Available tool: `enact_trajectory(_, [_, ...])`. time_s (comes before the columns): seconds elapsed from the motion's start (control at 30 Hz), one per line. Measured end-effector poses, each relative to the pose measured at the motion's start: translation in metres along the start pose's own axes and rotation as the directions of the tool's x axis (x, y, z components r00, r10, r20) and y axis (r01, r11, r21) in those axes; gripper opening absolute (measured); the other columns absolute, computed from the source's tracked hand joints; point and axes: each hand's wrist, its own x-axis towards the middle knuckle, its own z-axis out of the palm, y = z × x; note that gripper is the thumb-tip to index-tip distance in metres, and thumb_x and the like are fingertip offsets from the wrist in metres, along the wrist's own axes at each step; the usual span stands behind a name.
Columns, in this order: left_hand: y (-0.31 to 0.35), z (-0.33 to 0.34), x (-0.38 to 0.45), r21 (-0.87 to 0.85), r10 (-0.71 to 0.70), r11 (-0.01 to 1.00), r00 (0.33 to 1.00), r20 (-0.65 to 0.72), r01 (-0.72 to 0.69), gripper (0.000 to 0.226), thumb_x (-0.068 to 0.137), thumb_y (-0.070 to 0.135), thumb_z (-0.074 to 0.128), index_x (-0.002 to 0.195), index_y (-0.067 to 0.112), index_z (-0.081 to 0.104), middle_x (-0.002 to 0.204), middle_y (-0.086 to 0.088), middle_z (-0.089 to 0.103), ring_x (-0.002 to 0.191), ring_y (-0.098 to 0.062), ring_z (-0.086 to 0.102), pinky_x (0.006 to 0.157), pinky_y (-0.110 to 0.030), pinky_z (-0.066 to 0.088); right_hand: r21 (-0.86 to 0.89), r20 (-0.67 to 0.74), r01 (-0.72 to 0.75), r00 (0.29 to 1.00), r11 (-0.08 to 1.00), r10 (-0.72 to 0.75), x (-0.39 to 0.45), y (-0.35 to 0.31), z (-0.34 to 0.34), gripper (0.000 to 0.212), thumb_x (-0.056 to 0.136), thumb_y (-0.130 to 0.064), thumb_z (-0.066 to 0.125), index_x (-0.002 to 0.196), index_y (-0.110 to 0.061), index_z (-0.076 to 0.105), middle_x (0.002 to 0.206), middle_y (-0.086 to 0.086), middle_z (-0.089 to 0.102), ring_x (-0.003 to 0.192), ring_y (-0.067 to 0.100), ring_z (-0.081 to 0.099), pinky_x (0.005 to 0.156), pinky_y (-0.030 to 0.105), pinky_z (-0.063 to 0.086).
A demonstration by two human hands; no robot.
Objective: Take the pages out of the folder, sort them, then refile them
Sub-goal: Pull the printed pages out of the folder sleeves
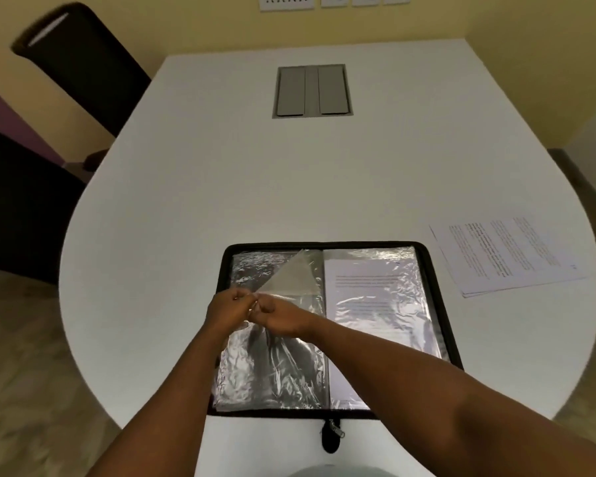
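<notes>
White table (221, 187) fills the frame, a grey hatch (312, 91) set in it at upper centre. Black-edged folder (439, 297) at lower centre, its clear sleeves (272, 373) glinting silver over dark backing. White pages (510, 256) with black print at right. Yellow wall (193, 25) up top, black chairs (80, 63) at left.

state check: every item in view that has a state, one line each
zip folder: unzipped, lying open flat
left-side sleeve: corner lifted, looks empty
right-side sleeve: flat, printed page inside
loose pages: stacked on table, outside folder
left hand: pinching sleeve
right hand: pinching sleeve
table hatch: closed
</notes>
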Motion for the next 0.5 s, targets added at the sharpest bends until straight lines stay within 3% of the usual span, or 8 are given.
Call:
enact_trajectory(0.07, [-0.012,-0.003,0.013,0.059,-0.018,0.998,1.000,-0.013,0.018,0.014,0.076,0.009,0.063,0.077,0.020,0.072,0.085,-0.003,0.073,0.081,-0.022,0.069,0.076,-0.040,0.059,-0.027,0.040,-0.027,0.999,0.999,0.028,0.002,0.005,0.005,0.039,0.101,-0.036,0.046,0.130,-0.012,0.057,0.139,0.010,0.053,0.126,0.025,0.050,0.109,0.037,0.037])
enact_trajectory(0.13, [-0.021,-0.006,0.024,-0.007,-0.092,0.996,0.995,-0.030,0.092,0.014,0.076,0.007,0.062,0.076,0.017,0.072,0.081,-0.008,0.073,0.074,-0.028,0.071,0.073,-0.045,0.060,-0.083,0.043,-0.026,0.999,0.996,0.030,0.002,0.017,0.009,0.045,0.096,-0.043,0.050,0.128,-0.012,0.059,0.140,0.009,0.050,0.126,0.025,0.050,0.110,0.036,0.036])
enact_trajectory(0.2, [-0.027,-0.009,0.032,-0.099,-0.172,0.981,0.984,-0.051,0.167,0.008,0.079,0.006,0.064,0.077,0.008,0.071,0.074,-0.012,0.071,0.063,-0.031,0.069,0.064,-0.046,0.061,-0.193,0.012,-0.052,0.998,0.980,0.055,0.000,0.034,0.009,0.055,0.095,-0.045,0.054,0.141,-0.017,0.046,0.151,0.008,0.039,0.134,0.025,0.043,0.112,0.037,0.032])
enact_trajectory(0.27, [-0.033,-0.013,0.037,-0.163,-0.252,0.956,0.967,-0.032,0.244,0.010,0.084,0.004,0.060,0.075,-0.001,0.063,0.062,-0.012,0.059,0.047,-0.023,0.055,0.044,-0.029,0.053,-0.409,-0.083,-0.117,0.992,0.905,0.090,-0.003,0.055,0.004,0.063,0.097,-0.050,0.049,0.149,-0.019,0.033,0.161,0.005,0.020,0.144,0.026,0.027,0.115,0.041,0.027])
enact_trajectory(0.33, [-0.043,-0.014,0.048,-0.202,-0.303,0.934,0.953,-0.012,0.295,0.014,0.089,0.007,0.059,0.077,0.001,0.061,0.061,-0.010,0.058,0.043,-0.015,0.047,0.038,-0.020,0.039,-0.559,-0.190,-0.186,0.977,0.808,0.093,-0.007,0.073,-0.006,0.065,0.097,-0.052,0.044,0.151,-0.019,0.029,0.163,0.005,0.011,0.148,0.026,0.017,0.118,0.044,0.023])
enact_trajectory(0.43, [-0.052,-0.010,0.059,-0.216,-0.335,0.922,0.942,-0.029,0.321,0.018,0.093,0.015,0.057,0.086,0.001,0.065,0.076,-0.012,0.068,0.057,-0.017,0.056,0.050,-0.026,0.044,-0.618,-0.246,-0.261,0.960,0.742,0.133,-0.017,0.096,-0.019,0.071,0.096,-0.052,0.045,0.154,-0.022,0.017,0.164,0.003,0.002,0.150,0.024,0.006,0.121,0.043,0.012])
enact_trajectory(0.5, [-0.056,-0.005,0.064,-0.160,-0.338,0.934,0.937,-0.093,0.321,0.024,0.093,0.019,0.059,0.080,0.001,0.066,0.075,-0.011,0.070,0.062,-0.021,0.061,0.060,-0.032,0.052,-0.666,-0.237,-0.268,0.961,0.696,0.144,-0.023,0.108,-0.024,0.077,0.096,-0.053,0.044,0.156,-0.024,0.006,0.164,0.001,-0.005,0.151,0.021,-0.003,0.121,0.041,0.005])
